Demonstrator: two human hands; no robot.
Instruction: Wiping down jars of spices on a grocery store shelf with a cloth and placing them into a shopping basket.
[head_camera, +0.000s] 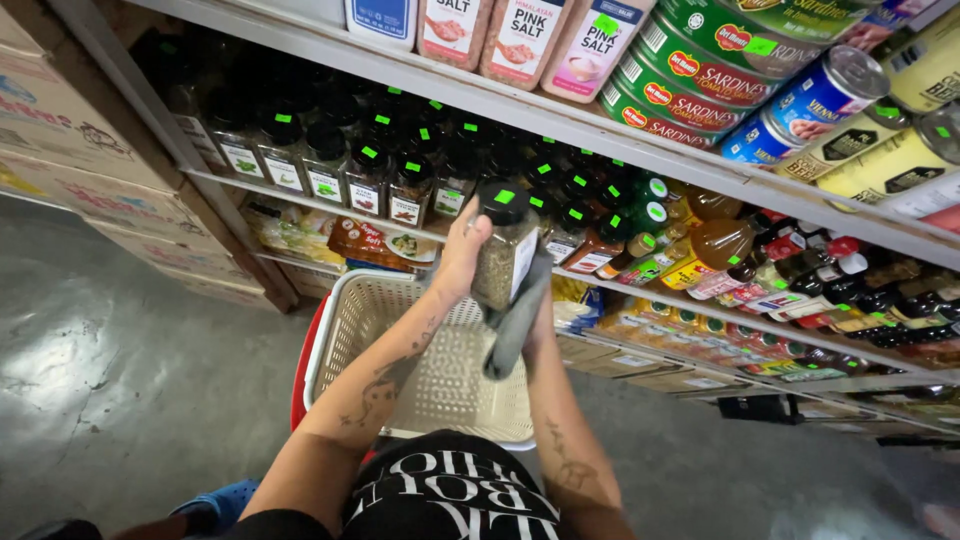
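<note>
Stocked shop shelves, grey concrete floor

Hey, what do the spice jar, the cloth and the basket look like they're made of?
Spice jar: clear glossy plastic or glass, contents visible; black lid, likely plastic. Cloth: soft grey fabric, hanging limp. Basket: matte beige moulded plastic, perforated walls.

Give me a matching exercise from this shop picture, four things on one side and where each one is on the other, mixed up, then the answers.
1. spice jar
2. grey cloth
3. basket
4. round tins

A. top shelf, lying on their sides
B. below the forearms, beige mesh
C. held up in the left hand
D. hanging under the jar, by the right hand

Pairs: 1-C, 2-D, 3-B, 4-A
</note>
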